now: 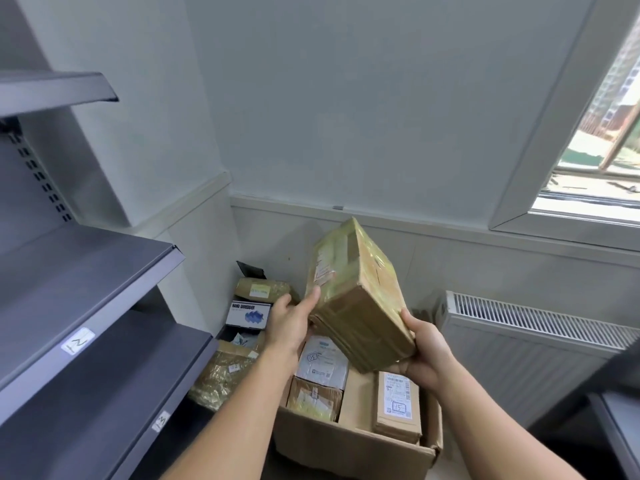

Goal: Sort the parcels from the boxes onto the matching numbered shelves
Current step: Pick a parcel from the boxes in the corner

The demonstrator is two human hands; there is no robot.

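Both hands hold a tape-wrapped brown parcel tilted in the air above an open cardboard box. My left hand presses its left side with the thumb up along a white label. My right hand grips its lower right corner from below. Inside the box lie a white parcel marked 25, a brown parcel marked 15 and a taped brown one. Grey shelves on the left carry number tags 2 and 3.
More parcels lie by the wall behind the box: a blue and white carton, a brown bundle and a yellow-wrapped packet. A white radiator stands at the right under a window. A dark shelf edge shows at far right.
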